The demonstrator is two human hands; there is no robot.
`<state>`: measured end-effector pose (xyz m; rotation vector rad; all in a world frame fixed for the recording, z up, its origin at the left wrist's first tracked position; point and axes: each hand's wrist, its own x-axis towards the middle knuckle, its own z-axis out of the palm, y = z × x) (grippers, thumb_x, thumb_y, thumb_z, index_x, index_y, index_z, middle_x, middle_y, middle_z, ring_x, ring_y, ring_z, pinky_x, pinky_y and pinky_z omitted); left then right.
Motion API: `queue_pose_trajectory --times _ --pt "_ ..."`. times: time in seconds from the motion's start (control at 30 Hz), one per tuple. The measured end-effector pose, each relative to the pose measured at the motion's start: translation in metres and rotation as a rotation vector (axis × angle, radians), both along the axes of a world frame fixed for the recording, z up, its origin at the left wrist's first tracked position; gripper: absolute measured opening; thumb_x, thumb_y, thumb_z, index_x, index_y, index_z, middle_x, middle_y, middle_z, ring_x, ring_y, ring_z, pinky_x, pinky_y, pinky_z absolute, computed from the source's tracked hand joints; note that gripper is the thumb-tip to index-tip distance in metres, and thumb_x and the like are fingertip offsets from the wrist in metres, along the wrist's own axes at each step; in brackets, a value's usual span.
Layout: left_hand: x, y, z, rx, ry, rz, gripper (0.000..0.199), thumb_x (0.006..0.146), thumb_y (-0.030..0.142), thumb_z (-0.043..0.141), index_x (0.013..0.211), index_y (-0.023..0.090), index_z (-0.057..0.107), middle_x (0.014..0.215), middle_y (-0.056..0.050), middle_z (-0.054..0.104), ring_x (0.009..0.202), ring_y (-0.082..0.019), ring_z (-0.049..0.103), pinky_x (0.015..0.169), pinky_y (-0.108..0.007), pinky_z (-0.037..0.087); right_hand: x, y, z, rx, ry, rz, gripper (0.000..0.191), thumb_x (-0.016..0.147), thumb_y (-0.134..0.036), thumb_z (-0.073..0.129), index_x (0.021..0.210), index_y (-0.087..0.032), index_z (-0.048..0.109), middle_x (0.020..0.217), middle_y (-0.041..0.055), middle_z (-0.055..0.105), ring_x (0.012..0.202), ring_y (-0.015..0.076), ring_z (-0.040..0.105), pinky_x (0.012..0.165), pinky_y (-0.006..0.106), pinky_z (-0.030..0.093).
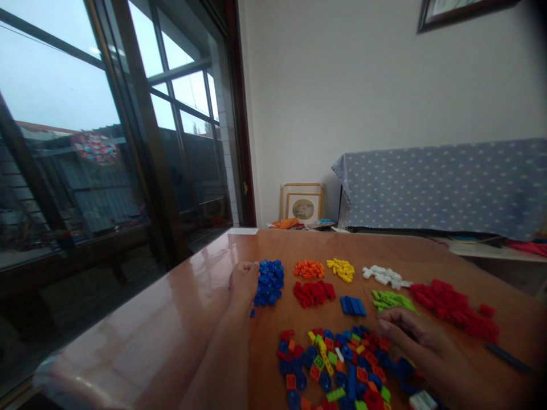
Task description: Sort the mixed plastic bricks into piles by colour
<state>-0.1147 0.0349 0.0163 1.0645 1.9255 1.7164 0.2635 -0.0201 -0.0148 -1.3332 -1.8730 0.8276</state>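
Observation:
My left hand (pixel 245 280) is at the left edge of a pile of small blue toy bricks (pixel 270 282), its fingers curled together; whatever may be between them is hidden. My right hand (pixel 421 335) hovers just in front of the light green bricks (pixel 392 299), over the right side of a mixed heap of bricks (pixel 337 370). Its thumb and forefinger come together at the tips, and I cannot see whether a piece is between them. One loose blue brick (pixel 252 313) lies beside my left wrist.
Sorted piles of orange (pixel 309 269), yellow (pixel 341 269), white (pixel 385 276) and red bricks (pixel 314 293) stand farther back. Long blue bricks (pixel 352 306) lie in a row. A larger red pile (pixel 455 307) and a dark stick-like object (pixel 508 357) are at the right of the wooden table (pixel 171 324).

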Motion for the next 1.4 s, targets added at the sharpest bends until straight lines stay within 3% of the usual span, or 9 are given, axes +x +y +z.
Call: queue_pose_trajectory --times 0.3,0.67,0.83,0.93,1.17,1.4 --pt "-0.006 0.01 -0.015 -0.005 -0.096 0.009 0.021 0.076 0.034 0.057 0.084 0.015 0.062 0.064 0.0 0.06 0.049 -0.01 0.049 0.045 -0.019 0.033 -0.002 -0.003 0.007 0.01 0.085 -0.005 0.033 0.091 -0.053 0.053 0.092 -0.023 0.065 0.086 0.0034 0.068 0.078 0.02 0.062 0.063 0.026 0.05" --pt "0.002 0.005 -0.009 0.028 -0.166 0.021 0.024 0.073 0.03 0.053 0.088 0.014 0.062 0.072 -0.003 0.065 0.057 -0.012 0.054 0.051 -0.022 0.041 0.006 0.003 0.006 0.014 0.094 -0.037 0.034 0.09 -0.054 0.052 0.091 -0.022 0.064 0.087 0.0037 0.067 0.084 0.0217 0.061 0.068 0.028 0.049" --pt "0.008 0.005 -0.007 0.032 -0.162 -0.018 0.025 0.071 0.031 0.057 0.087 0.013 0.063 0.074 -0.003 0.065 0.062 -0.012 0.055 0.054 -0.021 0.042 0.011 0.001 0.018 -0.009 0.065 0.065 0.031 0.092 -0.051 0.05 0.086 -0.022 0.06 0.078 0.001 0.065 0.073 0.0178 0.061 0.064 0.026 0.047" --pt "0.013 0.009 -0.009 0.067 -0.091 -0.05 0.028 0.072 0.035 0.059 0.09 0.013 0.064 0.077 -0.004 0.067 0.065 -0.013 0.057 0.055 -0.021 0.042 0.015 -0.002 0.029 -0.047 0.008 0.118 0.022 0.092 -0.04 0.049 0.087 -0.021 0.059 0.074 -0.0008 0.064 0.07 0.016 0.06 0.062 0.025 0.045" --pt "0.042 0.001 0.0 0.07 0.128 -0.289 0.031 0.08 0.043 0.06 0.092 0.015 0.066 0.078 -0.004 0.068 0.066 -0.015 0.058 0.056 -0.022 0.041 0.026 -0.005 0.036 -0.027 -0.261 0.136 0.011 0.082 -0.029 0.06 0.084 -0.022 0.068 0.074 -0.0006 0.066 0.065 0.0142 0.056 0.054 0.022 0.036" --pt "0.085 -0.025 0.011 0.095 0.363 -0.565 0.025 0.086 0.04 0.054 0.084 0.017 0.065 0.072 -0.001 0.064 0.065 -0.015 0.056 0.059 -0.023 0.037 0.021 -0.012 0.032 0.02 -0.504 0.173 0.02 0.075 -0.03 0.068 0.094 -0.027 0.069 0.096 0.0017 0.068 0.085 0.0207 0.06 0.072 0.028 0.041"
